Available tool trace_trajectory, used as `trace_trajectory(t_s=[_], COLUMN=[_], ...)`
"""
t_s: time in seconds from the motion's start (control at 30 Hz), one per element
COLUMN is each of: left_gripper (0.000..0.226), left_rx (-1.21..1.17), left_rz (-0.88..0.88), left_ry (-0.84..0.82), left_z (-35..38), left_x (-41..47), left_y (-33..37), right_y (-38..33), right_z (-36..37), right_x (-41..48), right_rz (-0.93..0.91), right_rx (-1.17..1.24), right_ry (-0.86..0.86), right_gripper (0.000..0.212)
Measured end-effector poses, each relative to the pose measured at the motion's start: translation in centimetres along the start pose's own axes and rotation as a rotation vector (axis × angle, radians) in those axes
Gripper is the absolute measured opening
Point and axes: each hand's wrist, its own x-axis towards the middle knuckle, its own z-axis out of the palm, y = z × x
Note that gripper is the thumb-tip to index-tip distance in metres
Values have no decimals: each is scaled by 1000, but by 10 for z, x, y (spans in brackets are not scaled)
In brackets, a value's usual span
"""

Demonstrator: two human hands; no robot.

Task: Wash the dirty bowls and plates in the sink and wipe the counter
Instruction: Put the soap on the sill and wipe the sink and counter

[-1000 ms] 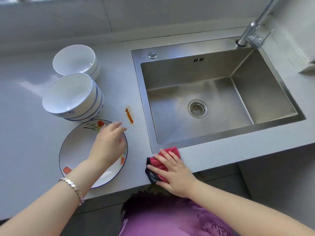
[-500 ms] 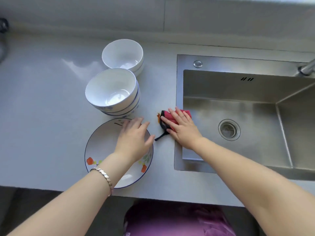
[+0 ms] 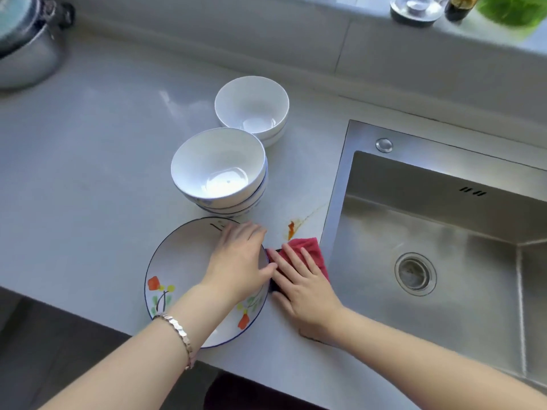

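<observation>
Right hand (image 3: 305, 288) lies flat on the red cloth (image 3: 309, 251), fingers straight and pointing far-left, pressing it onto the bench (image 3: 88, 173) between the flowered plate (image 3: 177, 267) and the sink (image 3: 337, 202) rim. Just beyond the cloth, an orange stain (image 3: 291, 229) streaks diagonally toward the sink. Left hand (image 3: 239, 261) rests with fingers relaxed on the plate's right edge. Stacked bowls (image 3: 219, 170) stand just behind.

A metal pot (image 3: 26, 51) stood far beyond and left of the left grip (image 3: 239, 261). On the ledge (image 3: 473, 31) well beyond the right grip (image 3: 305, 279) sat a round metal lid (image 3: 414, 8), a dark bottle (image 3: 458, 5) and something green and leafy (image 3: 512, 10).
</observation>
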Motion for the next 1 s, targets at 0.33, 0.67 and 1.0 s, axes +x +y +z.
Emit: trace_trajectory(t_s=[0.33,0.67,1.0], left_gripper=[53,40,88], left_rx=[-28,25,13], left_rz=[-70,-140,-248], left_ry=[-110,-46,-336], left_z=[-5,-6,16], left_x=[3,24,91], left_y=[9,24,52], right_y=[126,140,155], right_z=[-37,-61,-38], right_x=[98,78,137], right_rz=[400,554,276], right_rx=[40,250,27], right_ry=[-122,410,-134], right_gripper=[62,41,64])
